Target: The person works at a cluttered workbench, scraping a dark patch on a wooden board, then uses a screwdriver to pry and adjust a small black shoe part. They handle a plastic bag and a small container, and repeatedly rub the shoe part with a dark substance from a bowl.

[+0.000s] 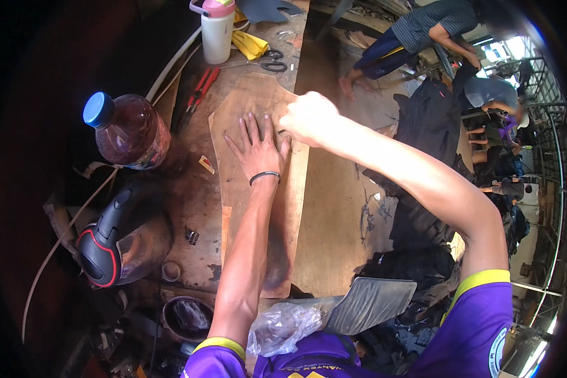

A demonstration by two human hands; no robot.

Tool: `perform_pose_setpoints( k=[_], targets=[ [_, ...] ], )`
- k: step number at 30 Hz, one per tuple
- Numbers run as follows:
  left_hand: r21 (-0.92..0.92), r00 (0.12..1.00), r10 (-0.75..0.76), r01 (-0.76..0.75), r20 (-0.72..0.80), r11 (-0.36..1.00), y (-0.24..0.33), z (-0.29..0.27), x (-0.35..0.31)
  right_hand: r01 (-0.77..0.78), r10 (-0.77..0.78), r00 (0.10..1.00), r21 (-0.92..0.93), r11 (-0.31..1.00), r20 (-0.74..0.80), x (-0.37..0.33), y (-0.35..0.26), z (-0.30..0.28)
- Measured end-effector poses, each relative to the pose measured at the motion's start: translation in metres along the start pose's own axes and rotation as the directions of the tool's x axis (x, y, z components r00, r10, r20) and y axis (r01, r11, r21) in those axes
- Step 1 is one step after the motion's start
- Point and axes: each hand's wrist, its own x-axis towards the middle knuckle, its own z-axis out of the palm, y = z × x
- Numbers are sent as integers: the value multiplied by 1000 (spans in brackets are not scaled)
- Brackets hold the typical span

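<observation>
Head view: left hand (257, 153) spread flat on the brown board (291, 195) atop the desk (195, 195); right hand (310, 118) clenched at its right edge, contents unclear. Work appears under way; finished and remaining parts indistinguishable

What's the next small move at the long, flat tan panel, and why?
Probably ease the bare left hand slightly leftward: it lies flat, fingers spread, on the tan panel, and its thumb sits close to the right fist near the panel's right edge, where glare hides whatever that fist may hold.
</observation>
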Motion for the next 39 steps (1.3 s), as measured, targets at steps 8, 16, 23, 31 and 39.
perform_pose_setpoints(
  k=[8, 16, 23, 31, 39],
  targets=[
    [-2, 999, 3, -3, -32, 1000, 0, 1, 0, -739, 379, 659, 466, 486, 650, 7, 22, -21],
    [20, 1000, 8, -9, 26, 1000, -2, -1, 0, -43, 50, 989, -54, 998, 141, 20, -20, -26],
    [-9, 999, -2, 1, -47, 1000, -1, 2, 1, -699, 318, 706, 550, 457, 633, 4, 26, -11],
    [9, 1000, 12, -12, -26, 1000, -2, 4, -1, -107, 109, 973, -22, 994, 205, 24, -3, -24],
    [-24, 1000, 4, -4, -5, 1000, 0, 2, 1, -319, 247, 934, 287, 904, 260, 7, 5, -18]
  ],
)
